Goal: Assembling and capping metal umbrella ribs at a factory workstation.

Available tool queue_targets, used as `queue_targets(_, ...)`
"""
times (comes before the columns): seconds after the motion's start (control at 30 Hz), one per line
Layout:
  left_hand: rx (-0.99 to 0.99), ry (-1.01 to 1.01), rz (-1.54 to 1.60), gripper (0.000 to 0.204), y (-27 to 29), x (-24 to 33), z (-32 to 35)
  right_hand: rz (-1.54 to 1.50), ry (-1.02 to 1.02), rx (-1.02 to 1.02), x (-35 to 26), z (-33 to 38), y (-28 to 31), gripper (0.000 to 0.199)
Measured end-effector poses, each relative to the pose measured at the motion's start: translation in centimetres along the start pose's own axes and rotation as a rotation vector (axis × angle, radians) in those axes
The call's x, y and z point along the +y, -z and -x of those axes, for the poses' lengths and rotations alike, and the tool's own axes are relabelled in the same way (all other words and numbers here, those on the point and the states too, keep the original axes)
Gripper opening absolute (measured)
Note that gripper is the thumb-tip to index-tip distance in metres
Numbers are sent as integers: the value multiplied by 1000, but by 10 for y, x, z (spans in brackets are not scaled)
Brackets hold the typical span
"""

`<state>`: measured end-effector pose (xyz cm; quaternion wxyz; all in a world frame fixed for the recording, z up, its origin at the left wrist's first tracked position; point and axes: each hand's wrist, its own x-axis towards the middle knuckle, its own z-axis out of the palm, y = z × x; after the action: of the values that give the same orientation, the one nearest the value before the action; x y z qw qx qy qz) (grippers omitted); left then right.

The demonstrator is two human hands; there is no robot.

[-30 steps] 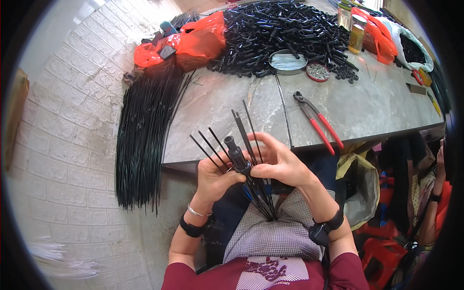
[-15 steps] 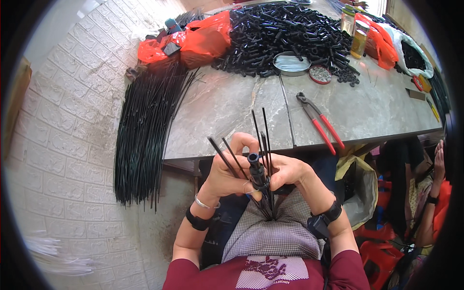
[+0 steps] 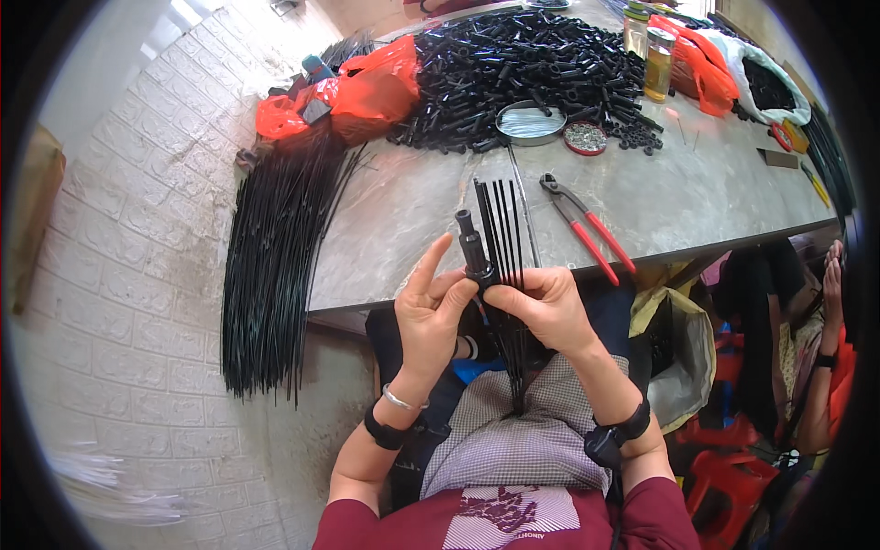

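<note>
A black stepped plastic tube fitting (image 3: 473,249) stands upright in front of me, with its hollow narrow end on top. Several thin black rods (image 3: 500,220) fan up close on its right, and their lower ends come together above my lap. With thumb and curled fingers my left hand (image 3: 426,312) grips the fitting's collar, while its index finger stretches upward. From the other side my right hand (image 3: 550,307) pinches the collar and the rods with thumb and fingers. Part of the grip is hidden behind the fingers.
On the grey table (image 3: 403,202) lie red-handled pliers (image 3: 587,229), a big heap of black tube fittings (image 3: 522,69), a round tin of pins (image 3: 532,124) and a red-rimmed dish (image 3: 585,138). Black rods (image 3: 280,275) hang off its left edge. A co-worker's arm (image 3: 820,385) shows at right.
The left hand's looped index finger has straightened upward. The rods, spread to both sides before, now stand together on the fitting's right. The fitting has risen and leans slightly left.
</note>
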<state>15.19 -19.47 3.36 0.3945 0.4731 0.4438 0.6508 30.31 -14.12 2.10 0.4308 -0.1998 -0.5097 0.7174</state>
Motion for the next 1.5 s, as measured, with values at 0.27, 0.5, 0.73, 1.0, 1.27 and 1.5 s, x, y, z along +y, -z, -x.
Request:
queue_targets(0.27,-16,27,-426,38,-19,31,6,340,147,218,-8,10,-8,21)
queue_targets(0.5,-164,99,-288,40,-12,37,-4,402,197,230,-12,15,-10,24)
queue_targets(0.73,-170,55,-241,38,-6,32,1,393,153,233,-14,15,-15,22)
queue_targets(1.0,-153,56,-157,37,6,27,2,135,33,116,-16,8,-17,24)
queue_targets(1.27,-171,50,-153,36,25,19,2,299,-19,119,-9,-7,-20,24)
queue_targets(1.5,-131,64,-195,35,29,28,3,307,-38,136,-11,-10,-40,24)
